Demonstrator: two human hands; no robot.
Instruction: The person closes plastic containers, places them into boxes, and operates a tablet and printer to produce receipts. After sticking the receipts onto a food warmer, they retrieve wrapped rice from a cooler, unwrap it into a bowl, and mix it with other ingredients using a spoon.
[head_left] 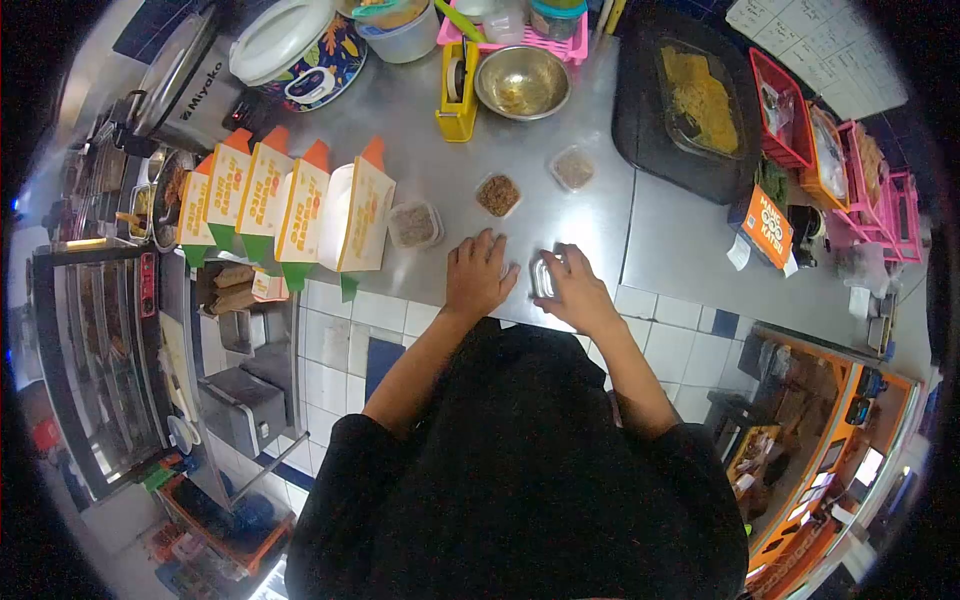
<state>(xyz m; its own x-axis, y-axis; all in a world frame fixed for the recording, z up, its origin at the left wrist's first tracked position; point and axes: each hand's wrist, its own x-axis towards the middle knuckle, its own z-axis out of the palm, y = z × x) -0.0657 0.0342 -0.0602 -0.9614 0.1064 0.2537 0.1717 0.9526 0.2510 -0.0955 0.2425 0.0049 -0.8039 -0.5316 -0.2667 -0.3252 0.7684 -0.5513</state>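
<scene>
My left hand (478, 275) lies on the steel counter near its front edge, fingers stretched out and holding nothing. Beside it, my right hand (580, 292) has its fingers around a small clear plastic tub (542, 275); what the tub contains cannot be made out. Just beyond my hands stands a small tub of brown crumbly food (498, 195). A tub with paler contents (573, 168) is farther back to the right. Left of my left hand is another clear tub (415, 225) with pale brown contents.
Several printed cardboard food boxes (310, 215) stand in a row at left. A metal bowl (523, 83) and a yellow tape dispenser (458, 95) sit at the back. On the right are a black tray (640, 130) bearing a container of yellow food (705, 105), and an orange box (762, 225).
</scene>
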